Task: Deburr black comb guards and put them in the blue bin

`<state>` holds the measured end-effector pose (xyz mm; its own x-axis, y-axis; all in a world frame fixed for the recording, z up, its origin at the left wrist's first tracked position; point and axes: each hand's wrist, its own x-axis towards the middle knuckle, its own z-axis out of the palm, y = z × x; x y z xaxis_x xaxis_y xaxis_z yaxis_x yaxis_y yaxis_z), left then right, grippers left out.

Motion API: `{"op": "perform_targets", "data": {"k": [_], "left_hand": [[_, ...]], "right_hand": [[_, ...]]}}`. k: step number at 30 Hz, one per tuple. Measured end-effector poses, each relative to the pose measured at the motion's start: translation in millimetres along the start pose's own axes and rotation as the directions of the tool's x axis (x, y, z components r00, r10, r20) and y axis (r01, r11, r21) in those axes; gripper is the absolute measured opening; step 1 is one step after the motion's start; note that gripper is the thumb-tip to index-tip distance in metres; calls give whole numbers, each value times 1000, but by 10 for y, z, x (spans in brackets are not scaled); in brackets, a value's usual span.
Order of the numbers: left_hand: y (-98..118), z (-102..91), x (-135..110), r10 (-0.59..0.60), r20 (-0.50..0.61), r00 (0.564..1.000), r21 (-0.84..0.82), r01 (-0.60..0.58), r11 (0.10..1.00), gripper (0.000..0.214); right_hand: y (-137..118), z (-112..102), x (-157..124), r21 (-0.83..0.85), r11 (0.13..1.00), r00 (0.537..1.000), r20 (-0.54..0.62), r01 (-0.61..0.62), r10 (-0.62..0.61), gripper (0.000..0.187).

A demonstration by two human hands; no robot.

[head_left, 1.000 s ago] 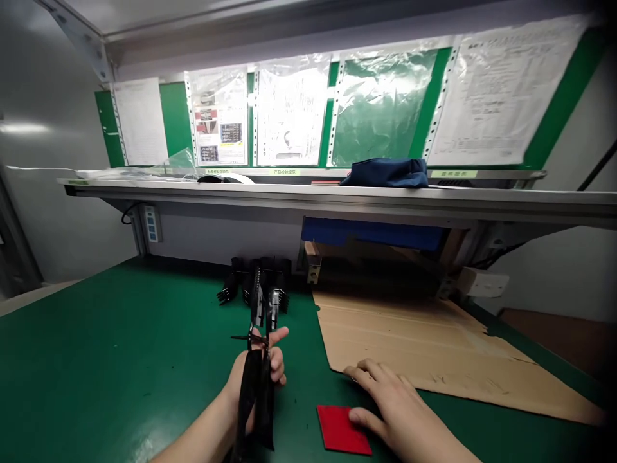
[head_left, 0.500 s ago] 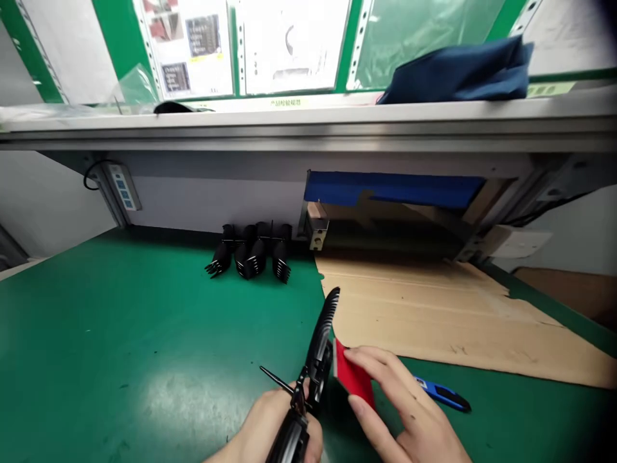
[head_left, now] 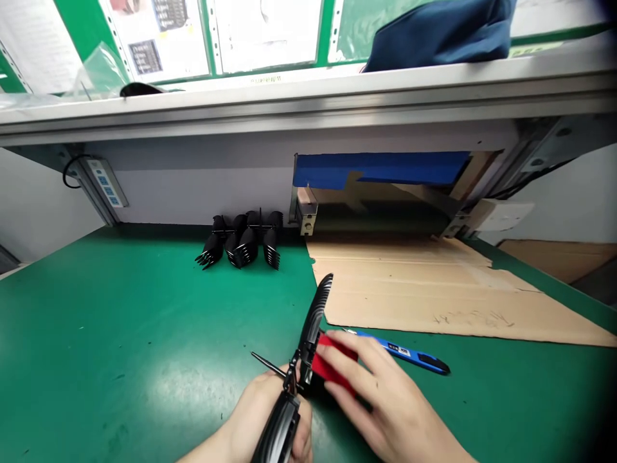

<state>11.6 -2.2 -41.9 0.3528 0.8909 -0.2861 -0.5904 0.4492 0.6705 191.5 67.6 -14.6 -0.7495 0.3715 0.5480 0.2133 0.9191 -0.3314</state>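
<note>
My left hand is closed round a black hair clipper low in the middle of the view. A black comb guard sits on its front end and points up and away from me. My right hand presses a red card against the side of the clipper head, fingers bent over it. A thin black pin or cable tie sticks out to the left of the head.
A blue pen-shaped tool lies on the green mat just right of my hands. A flat cardboard sheet covers the right side. Several black comb guards stand at the back wall. A dark blue cloth lies on the shelf.
My right hand picked the red card up off the mat and brought it against the clipper head. The view tilted down and closer, and the blue tool came into sight.
</note>
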Motion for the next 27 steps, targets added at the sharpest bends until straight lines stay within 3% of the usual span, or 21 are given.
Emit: {"op": "perform_targets", "data": {"k": [11, 13, 16, 17, 19, 21, 22, 24, 27], "left_hand": [[-56, -43, -23, 22, 144, 989, -60, -13, 998, 74], [-64, -28, -23, 53, 121, 991, -62, -46, 997, 66], [-53, 0, -29, 68, 139, 988, -97, -55, 994, 57], [-39, 12, -34, 69, 157, 985, -110, -52, 993, 56], [-3, 36, -45, 75, 175, 982, -137, -51, 989, 48], [24, 56, -53, 94, 144, 985, -173, -69, 983, 32], [27, 64, -55, 101, 120, 988, -180, -79, 980, 29], [15, 79, -55, 106, 67, 992, -145, -95, 985, 34], [-15, 119, -60, 109, -16, 994, -59, -110, 992, 38]], "right_hand": [[-91, -81, 50, 40, 997, 997, -57, 63, -60, 30], [-77, -78, 54, 30, 999, 997, -78, 32, -30, 29], [7, -84, 46, 35, 992, 992, -48, 119, -117, 28], [46, -89, 36, 30, 995, 994, -62, 94, -92, 27], [107, -98, 2, 63, 992, 983, -144, -110, 118, 24], [98, -90, -41, 218, 926, 913, -209, -307, 352, 27], [61, -76, -58, 325, 880, 883, -205, -347, 423, 27], [-48, -31, -69, 492, 808, 890, -131, -325, 437, 26], [-140, 30, -25, 553, 771, 930, 16, -315, 368, 21]]}}
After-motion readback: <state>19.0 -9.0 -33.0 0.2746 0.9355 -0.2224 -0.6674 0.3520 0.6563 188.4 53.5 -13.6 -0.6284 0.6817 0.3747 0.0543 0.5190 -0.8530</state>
